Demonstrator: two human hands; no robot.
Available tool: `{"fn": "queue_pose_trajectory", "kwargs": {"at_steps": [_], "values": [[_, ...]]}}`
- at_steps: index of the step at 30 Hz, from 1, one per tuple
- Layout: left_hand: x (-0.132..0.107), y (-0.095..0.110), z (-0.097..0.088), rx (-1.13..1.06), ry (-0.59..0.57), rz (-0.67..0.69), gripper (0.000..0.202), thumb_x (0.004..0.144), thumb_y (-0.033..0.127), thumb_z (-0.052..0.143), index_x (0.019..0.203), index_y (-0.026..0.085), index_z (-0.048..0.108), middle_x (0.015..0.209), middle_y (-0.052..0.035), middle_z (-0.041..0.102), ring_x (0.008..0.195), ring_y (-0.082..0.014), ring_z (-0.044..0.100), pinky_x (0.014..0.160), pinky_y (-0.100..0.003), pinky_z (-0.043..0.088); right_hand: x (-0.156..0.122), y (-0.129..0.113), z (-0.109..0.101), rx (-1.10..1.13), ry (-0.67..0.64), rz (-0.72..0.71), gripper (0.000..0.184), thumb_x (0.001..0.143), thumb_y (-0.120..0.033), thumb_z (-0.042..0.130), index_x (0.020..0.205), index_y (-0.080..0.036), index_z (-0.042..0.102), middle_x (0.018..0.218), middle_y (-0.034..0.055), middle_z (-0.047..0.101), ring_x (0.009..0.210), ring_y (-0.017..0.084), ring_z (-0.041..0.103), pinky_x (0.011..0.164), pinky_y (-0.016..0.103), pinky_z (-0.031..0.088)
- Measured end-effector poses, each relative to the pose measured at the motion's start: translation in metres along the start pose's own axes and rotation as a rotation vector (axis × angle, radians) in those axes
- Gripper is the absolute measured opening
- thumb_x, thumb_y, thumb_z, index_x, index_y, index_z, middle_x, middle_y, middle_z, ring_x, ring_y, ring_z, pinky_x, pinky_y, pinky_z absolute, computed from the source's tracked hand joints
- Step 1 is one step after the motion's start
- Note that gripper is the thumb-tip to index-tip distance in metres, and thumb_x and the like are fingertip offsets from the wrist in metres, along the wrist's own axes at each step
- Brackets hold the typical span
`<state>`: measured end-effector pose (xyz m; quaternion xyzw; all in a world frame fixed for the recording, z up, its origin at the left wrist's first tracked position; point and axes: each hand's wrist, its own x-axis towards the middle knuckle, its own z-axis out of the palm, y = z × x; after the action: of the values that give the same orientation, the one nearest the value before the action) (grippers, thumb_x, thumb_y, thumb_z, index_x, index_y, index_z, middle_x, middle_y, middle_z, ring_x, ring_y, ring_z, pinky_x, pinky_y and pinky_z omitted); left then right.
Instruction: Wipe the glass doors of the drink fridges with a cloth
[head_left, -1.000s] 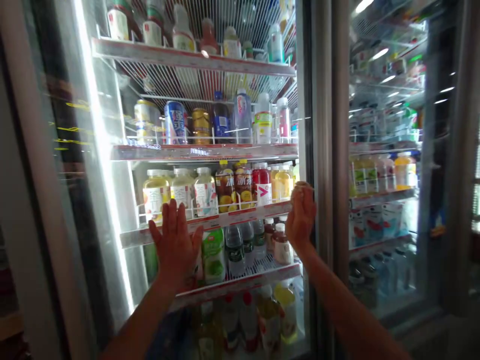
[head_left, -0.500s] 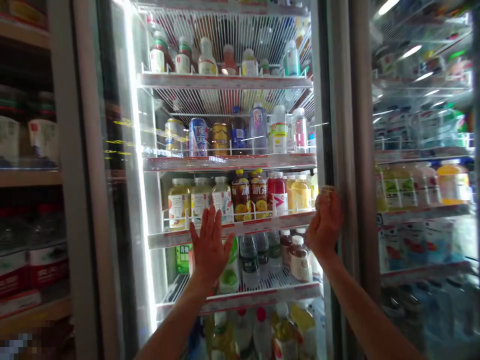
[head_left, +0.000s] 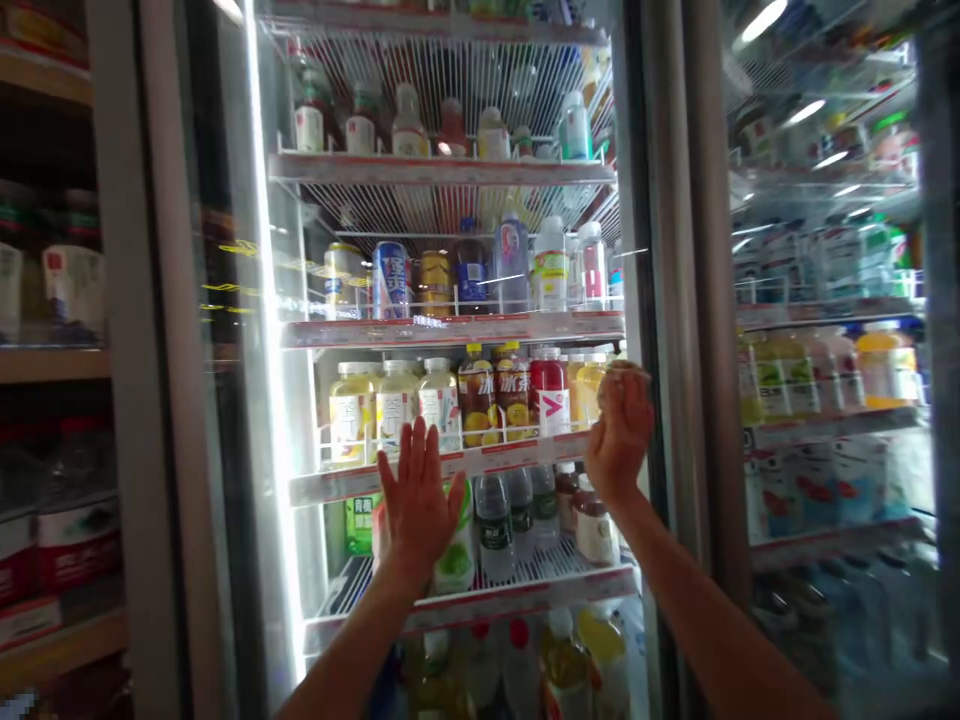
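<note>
1. Your left hand (head_left: 420,500) stands raised at the cooler's glass door (head_left: 669,280), fingers spread and palm toward the pane, just below three white-capped bottles (head_left: 394,405) seen through it.
2. Your right hand (head_left: 621,440), near the door's metal edge, curls its fingers around a pale item (head_left: 628,374) — perhaps a crumpled cloth, though it is too blurred to be sure.
3. Behind the glass and between your hands: two yellow-capped brown bottles (head_left: 513,395) and a red bottle (head_left: 550,385), side by side.
4. Clear bottles (head_left: 493,500) line the shelf below; cans (head_left: 391,280) stand above.
</note>
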<state>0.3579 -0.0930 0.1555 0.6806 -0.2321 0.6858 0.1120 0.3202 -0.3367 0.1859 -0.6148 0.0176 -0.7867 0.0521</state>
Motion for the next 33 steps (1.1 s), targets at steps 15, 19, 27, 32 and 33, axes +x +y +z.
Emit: {"fn": "queue_pose_trajectory", "kwargs": {"at_steps": [15, 19, 27, 32, 33], "values": [[-0.001, 0.0, -0.002, -0.026, -0.041, -0.011, 0.071, 0.09, 0.032, 0.044, 0.147, 0.016, 0.004, 0.151, -0.0144, 0.023, 0.142, -0.0206, 0.01, 0.116, -0.046, 0.004, 0.007, -0.005, 0.001, 0.04, -0.088, -0.04, 0.063, 0.088, -0.013, 0.032, 0.147, -0.025, 0.014, 0.151, 0.0081, 0.028, 0.14, 0.027, 0.024, 0.108, 0.053, 0.029], [0.0, 0.0, -0.001, -0.034, -0.014, -0.009, 0.07, 0.09, 0.032, 0.044, 0.147, 0.016, 0.007, 0.15, -0.0144, 0.024, 0.142, -0.0205, 0.011, 0.116, -0.046, 0.004, -0.006, -0.029, -0.001, 0.12, -0.231, -0.306, 0.068, 0.088, -0.016, 0.038, 0.148, -0.027, 0.007, 0.151, 0.0054, 0.031, 0.14, 0.023, 0.025, 0.113, 0.048, 0.024], [-0.003, -0.003, -0.004, -0.046, -0.038, -0.005, 0.069, 0.089, 0.03, 0.045, 0.147, 0.017, 0.008, 0.15, -0.0141, 0.024, 0.142, -0.0208, 0.011, 0.116, -0.046, 0.004, 0.012, -0.017, 0.006, 0.029, -0.099, -0.07, 0.06, 0.092, -0.022, 0.033, 0.148, -0.026, 0.012, 0.153, 0.0101, 0.023, 0.142, 0.027, 0.018, 0.11, 0.054, 0.023], [0.011, 0.015, -0.003, -0.166, 0.009, 0.087, 0.067, 0.089, 0.025, 0.043, 0.146, 0.016, 0.011, 0.15, -0.0131, 0.026, 0.141, -0.019, 0.013, 0.117, -0.043, 0.008, -0.006, -0.081, -0.001, 0.204, -0.345, -0.186, 0.062, 0.094, -0.036, 0.027, 0.148, -0.024, -0.001, 0.155, 0.0099, 0.015, 0.144, 0.025, 0.01, 0.112, 0.051, 0.021], [0.017, 0.023, -0.001, -0.19, 0.01, 0.139, 0.065, 0.09, 0.024, 0.042, 0.146, 0.016, 0.012, 0.149, -0.0125, 0.029, 0.141, -0.0176, 0.014, 0.117, -0.041, 0.008, -0.008, -0.089, -0.004, 0.252, -0.36, -0.174, 0.061, 0.095, -0.038, 0.022, 0.148, -0.023, -0.004, 0.155, 0.0102, 0.018, 0.144, 0.024, 0.011, 0.113, 0.051, 0.02]]}}
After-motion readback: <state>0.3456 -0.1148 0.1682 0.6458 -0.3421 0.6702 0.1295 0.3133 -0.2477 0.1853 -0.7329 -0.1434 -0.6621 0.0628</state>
